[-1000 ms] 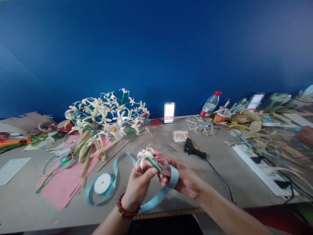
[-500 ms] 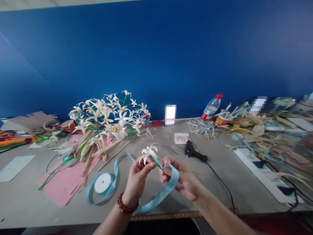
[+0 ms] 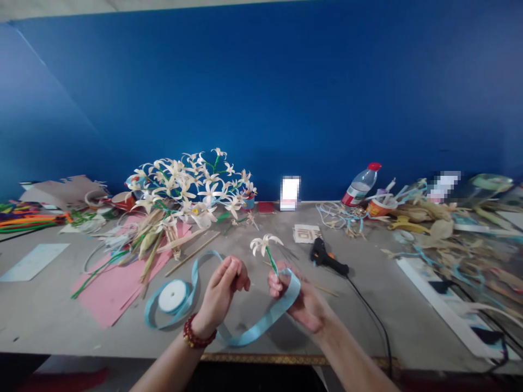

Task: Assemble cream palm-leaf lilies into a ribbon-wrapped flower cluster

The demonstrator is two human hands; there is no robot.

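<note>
My right hand (image 3: 304,296) pinches the green stem of a white artificial flower (image 3: 267,246), which stands nearly upright above the fingers. The same hand has the end of a light blue ribbon (image 3: 261,326) at the stem's base. From there the ribbon loops down toward my left wrist, passes behind my left hand and runs back to its spool (image 3: 172,296), lying flat on the table. Apart from the flower, my left hand (image 3: 226,283) is closed, its thumb and fingers curled together, with nothing visible in them. A beaded bracelet circles that wrist.
A bunch of similar white flowers (image 3: 183,185) stands at the back left, with pink paper (image 3: 102,299) nearer. Right of my hands lie a black glue gun (image 3: 329,257) with its cord and a white power strip (image 3: 439,305). Behind them are a bottle (image 3: 359,188) and a paper cup (image 3: 379,207).
My left hand has let go of the flower and moved left, its fingers curling in. The flower has turned more upright in my right hand. The view has shifted slightly.
</note>
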